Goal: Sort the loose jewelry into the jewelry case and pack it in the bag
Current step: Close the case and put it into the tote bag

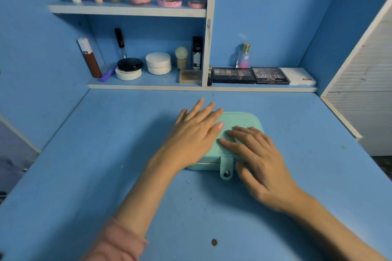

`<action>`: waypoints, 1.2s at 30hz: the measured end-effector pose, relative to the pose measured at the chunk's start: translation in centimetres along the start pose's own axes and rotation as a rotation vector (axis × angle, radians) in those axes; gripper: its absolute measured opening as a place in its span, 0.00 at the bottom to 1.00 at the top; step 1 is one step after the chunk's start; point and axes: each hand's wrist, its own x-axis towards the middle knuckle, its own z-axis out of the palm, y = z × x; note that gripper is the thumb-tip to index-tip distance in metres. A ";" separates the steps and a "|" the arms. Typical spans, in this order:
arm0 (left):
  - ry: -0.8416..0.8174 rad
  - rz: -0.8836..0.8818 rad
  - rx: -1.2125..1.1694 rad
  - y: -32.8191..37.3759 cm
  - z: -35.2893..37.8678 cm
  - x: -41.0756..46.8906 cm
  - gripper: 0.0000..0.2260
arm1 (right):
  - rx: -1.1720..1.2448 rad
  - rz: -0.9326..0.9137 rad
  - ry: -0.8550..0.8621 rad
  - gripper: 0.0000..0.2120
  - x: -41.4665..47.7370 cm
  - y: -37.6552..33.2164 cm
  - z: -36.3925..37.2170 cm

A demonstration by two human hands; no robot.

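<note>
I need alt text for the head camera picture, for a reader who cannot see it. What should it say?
Two hands lie flat on top of a closed mint-green jewelry case on a blue table, the left hand on its left side, the right hand by the front snap tab. Shelves behind hold cosmetics.

Eyeshadow palettes (233,75), perfume bottle (244,56) on lower shelf (148,86); small brown speck (214,242), maybe bead, on blue desk (84,176).
</note>
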 end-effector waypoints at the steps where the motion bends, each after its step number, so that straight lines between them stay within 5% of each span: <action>1: -0.062 -0.031 0.058 -0.1 0.4 0.0 0.22 | -0.020 -0.008 0.005 0.23 -0.2 0.1 0.2; 21: -0.057 -0.038 0.119 -0.1 0.7 -0.7 0.22 | -0.207 -0.145 0.144 0.23 -0.4 1.6 1.8; 30: -0.168 -0.041 -0.143 -0.8 -1.4 0.3 0.22 | -0.121 -0.088 -0.050 0.20 1.6 0.2 -1.5; 32: -0.041 -0.044 -0.307 -1.2 -3.9 0.5 0.19 | 0.007 -0.052 -0.031 0.17 3.6 0.2 -3.1; 36: 0.465 0.030 -0.555 -1.1 -13.8 1.9 0.11 | 0.164 -0.021 0.214 0.13 11.4 -0.4 -8.7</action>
